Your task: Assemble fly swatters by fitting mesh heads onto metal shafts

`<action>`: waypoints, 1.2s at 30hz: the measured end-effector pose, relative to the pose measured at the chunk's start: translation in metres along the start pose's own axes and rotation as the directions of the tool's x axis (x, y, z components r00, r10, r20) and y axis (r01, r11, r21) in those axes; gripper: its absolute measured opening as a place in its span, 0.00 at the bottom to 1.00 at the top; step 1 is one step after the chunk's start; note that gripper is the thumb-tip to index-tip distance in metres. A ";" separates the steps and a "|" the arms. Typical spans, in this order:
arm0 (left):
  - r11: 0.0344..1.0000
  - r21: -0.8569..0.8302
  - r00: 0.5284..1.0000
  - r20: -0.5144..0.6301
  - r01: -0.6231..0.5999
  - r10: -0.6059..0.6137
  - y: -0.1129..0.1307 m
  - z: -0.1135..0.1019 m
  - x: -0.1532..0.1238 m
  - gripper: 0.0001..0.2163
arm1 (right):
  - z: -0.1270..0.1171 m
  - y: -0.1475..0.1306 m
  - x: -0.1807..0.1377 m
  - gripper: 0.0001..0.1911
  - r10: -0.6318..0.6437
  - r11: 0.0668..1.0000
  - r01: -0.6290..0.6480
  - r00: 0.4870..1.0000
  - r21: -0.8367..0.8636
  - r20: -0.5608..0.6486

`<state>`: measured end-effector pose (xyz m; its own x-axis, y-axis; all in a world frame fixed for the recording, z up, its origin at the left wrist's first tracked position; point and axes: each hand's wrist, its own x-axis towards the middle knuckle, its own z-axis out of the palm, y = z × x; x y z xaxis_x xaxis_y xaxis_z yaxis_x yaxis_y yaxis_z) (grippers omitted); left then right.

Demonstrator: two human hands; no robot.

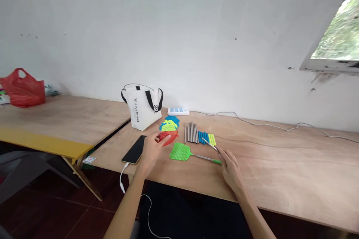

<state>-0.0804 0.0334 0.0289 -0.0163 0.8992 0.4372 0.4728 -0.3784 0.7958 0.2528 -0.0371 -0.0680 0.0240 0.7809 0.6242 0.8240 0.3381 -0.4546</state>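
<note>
My left hand (151, 149) pinches the edge of a red perforated fly swatter head (169, 137), beside a pile of yellow (168, 126) and blue (174, 119) swatter heads. Between the fingers of my right hand (231, 166) is a thin metal rod (209, 144), slanting up and to the left. Just below that rod lies a green fly swatter (181, 151) with a metal shaft and a green grip, its end close to my right fingers. Several metal rods (192, 133) lie side by side farther back, next to blue grips (203, 137) and yellow grips (212, 139).
A phone (134, 150) with a white cable lies left of my left hand. Behind stand a white bag (142, 108) with black handles and a white power strip (178, 111). A cord (252, 122) runs along the wall. A red plastic bag (25, 89) sits on the left table.
</note>
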 end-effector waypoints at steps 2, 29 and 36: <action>0.978 -0.206 0.999 0.023 0.040 -0.036 0.004 0.009 -0.003 0.19 | -0.002 -0.004 0.000 0.23 -0.006 1.000 0.006 1.000 -0.006 -0.008; 0.650 -0.676 0.938 0.270 0.347 -0.219 0.002 0.079 -0.024 0.22 | -0.009 -0.024 -0.003 0.23 -0.179 0.976 0.196 0.969 -0.091 0.170; 0.729 -0.619 0.953 0.247 0.293 -0.173 0.005 0.081 -0.029 0.21 | -0.008 -0.020 -0.004 0.22 -0.205 0.963 0.226 0.968 -0.145 0.148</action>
<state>-0.0063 0.0234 -0.0135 0.1205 0.9771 0.1752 -0.2050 -0.1482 0.9675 0.2405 -0.0513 -0.0569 -0.2290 0.7641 0.6031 0.8814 0.4257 -0.2046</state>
